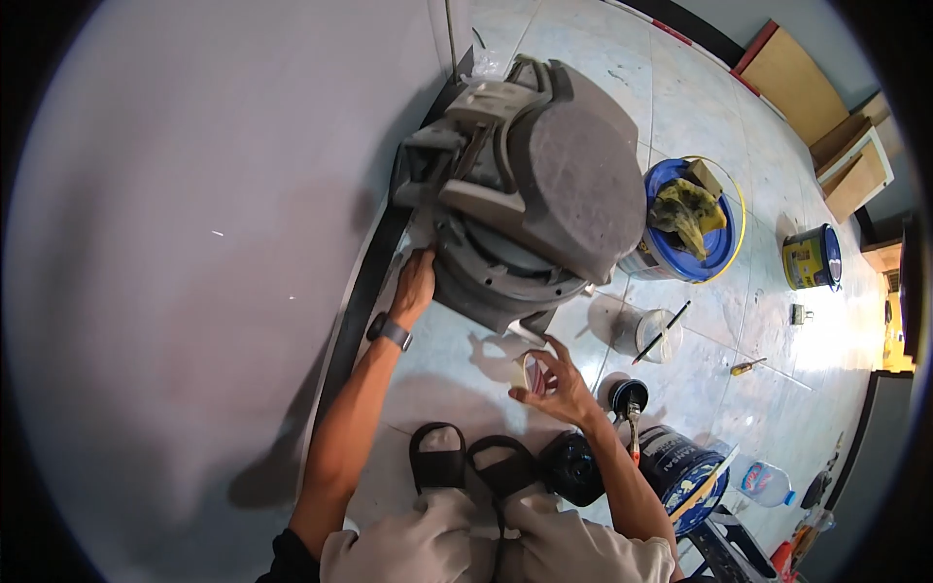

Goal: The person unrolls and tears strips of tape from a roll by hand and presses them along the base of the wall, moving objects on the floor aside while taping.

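Note:
A large dusty grey machine (573,189) with a rounded flat top stands on the floor against the wall; I cannot tell its exact kind. My left hand (416,290) is at its lower rim on the wall side, fingers curled against the edge and partly hidden. Between the thumb and fingers of my right hand (559,387) is a small pale roll of tape (532,373), held just in front of the machine's base, apart from it.
Right of the machine stands a blue-lidded bucket (727,248) with a stained cloth (690,216). Nearby are a white tub (627,335), a screwdriver (748,367), a paintbrush (635,432), a dark paint bucket (671,457) and a water bottle (768,483). The wall (194,291) bounds the left.

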Demonstrator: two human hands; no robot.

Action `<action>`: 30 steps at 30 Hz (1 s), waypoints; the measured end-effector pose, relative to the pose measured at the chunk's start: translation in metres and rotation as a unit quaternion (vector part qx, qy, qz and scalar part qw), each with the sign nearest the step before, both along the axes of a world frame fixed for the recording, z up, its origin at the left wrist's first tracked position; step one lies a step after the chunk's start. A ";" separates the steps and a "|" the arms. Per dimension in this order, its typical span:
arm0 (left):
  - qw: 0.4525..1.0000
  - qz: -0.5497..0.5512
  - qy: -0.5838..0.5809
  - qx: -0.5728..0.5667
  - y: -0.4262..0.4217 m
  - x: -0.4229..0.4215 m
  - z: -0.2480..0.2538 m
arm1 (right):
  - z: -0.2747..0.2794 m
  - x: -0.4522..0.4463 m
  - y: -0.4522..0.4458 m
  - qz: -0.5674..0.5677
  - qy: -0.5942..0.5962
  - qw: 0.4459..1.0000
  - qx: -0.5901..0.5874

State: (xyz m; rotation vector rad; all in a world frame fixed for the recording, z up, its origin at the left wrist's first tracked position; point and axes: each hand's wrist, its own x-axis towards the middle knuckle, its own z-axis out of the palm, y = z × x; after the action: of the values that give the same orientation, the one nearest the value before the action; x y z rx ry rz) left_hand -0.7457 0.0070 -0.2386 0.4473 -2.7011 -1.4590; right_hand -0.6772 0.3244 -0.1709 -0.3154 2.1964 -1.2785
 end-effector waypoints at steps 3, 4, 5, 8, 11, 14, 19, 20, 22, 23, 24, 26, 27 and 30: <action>0.999 -0.011 -0.007 -0.031 -0.005 0.027 -0.004 | 0.000 0.016 0.002 0.044 0.030 0.998 0.014; 0.999 -0.010 -0.017 -0.029 -0.006 0.037 -0.005 | 0.008 0.018 -0.001 0.063 0.031 0.997 0.026; 0.999 -0.010 -0.027 -0.027 -0.007 0.047 -0.005 | 0.020 0.020 -0.003 0.080 -0.009 0.995 0.060; 0.999 -0.013 -0.025 -0.046 -0.004 0.077 0.006 | 0.023 0.029 0.004 0.130 -0.086 0.988 0.015; 0.994 0.002 -0.050 -0.095 -0.001 0.107 0.006 | 0.030 0.040 0.003 0.207 -0.085 0.973 0.062; 0.995 0.058 -0.076 0.005 -0.018 0.147 -0.049 | 0.035 0.049 0.003 0.250 -0.123 0.959 0.042; 0.972 0.149 -0.076 0.164 -0.027 0.187 -0.056 | 0.047 0.054 0.003 0.255 -0.117 0.960 0.007; 0.971 0.146 -0.092 0.163 -0.026 0.189 -0.044 | 0.052 0.051 0.003 0.269 -0.108 0.956 0.033; 0.987 0.043 -0.147 0.038 -0.028 0.200 -0.025 | 0.031 0.062 0.016 0.293 -0.087 0.952 0.004; 0.988 0.004 -0.156 -0.007 -0.031 0.208 -0.018 | 0.032 0.066 0.021 0.294 -0.100 0.950 0.002; 0.986 -0.017 -0.168 -0.002 -0.033 0.216 -0.004 | 0.050 0.052 0.026 0.277 -0.159 0.947 0.027; 0.982 0.046 -0.182 0.020 -0.031 0.226 0.028 | 0.098 0.037 0.034 0.205 -0.259 0.941 0.074; 0.967 0.062 -0.226 0.099 -0.030 0.227 0.053 | 0.122 0.035 0.038 0.150 -0.267 0.945 0.113; 0.938 0.017 -0.325 0.117 -0.049 0.284 0.081 | 0.181 0.047 0.050 -0.011 -0.206 0.975 0.083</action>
State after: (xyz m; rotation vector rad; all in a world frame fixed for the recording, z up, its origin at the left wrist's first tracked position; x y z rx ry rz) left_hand -0.4620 -0.0416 -0.1574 1.1747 -2.9407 -1.9055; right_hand -0.6302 0.3741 0.0103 0.0396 1.9349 -1.0501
